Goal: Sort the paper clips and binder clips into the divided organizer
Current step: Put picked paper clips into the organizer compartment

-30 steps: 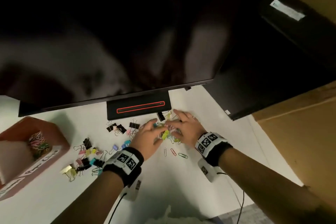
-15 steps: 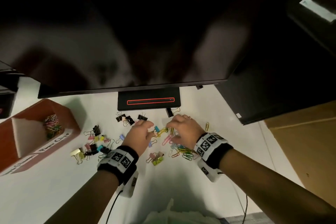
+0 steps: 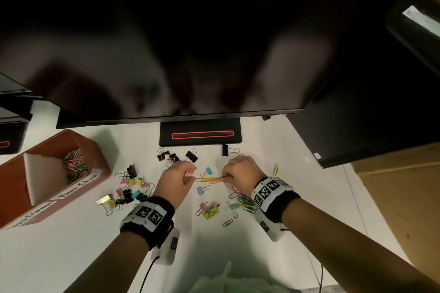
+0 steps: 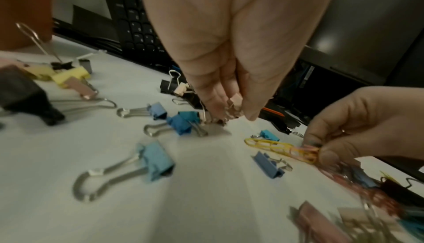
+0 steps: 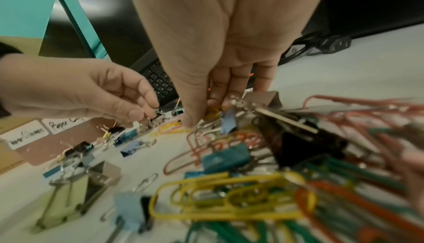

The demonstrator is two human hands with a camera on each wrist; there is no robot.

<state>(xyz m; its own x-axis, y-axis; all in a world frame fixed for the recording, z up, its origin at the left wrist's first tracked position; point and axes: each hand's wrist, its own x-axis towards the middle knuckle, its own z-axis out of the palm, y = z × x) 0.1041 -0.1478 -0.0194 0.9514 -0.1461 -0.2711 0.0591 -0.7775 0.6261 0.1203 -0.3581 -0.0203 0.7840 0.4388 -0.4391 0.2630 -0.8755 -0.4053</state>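
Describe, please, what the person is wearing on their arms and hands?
Both forearms are bare, without sleeves. Each wrist carries a black fabric wristband topped with white square-patterned marker tags, plus a white camera box underneath trailing a thin black cable. The right hand wears a ring.

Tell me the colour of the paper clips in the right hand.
Yellow and pink paper clips, clearest in the left wrist view.
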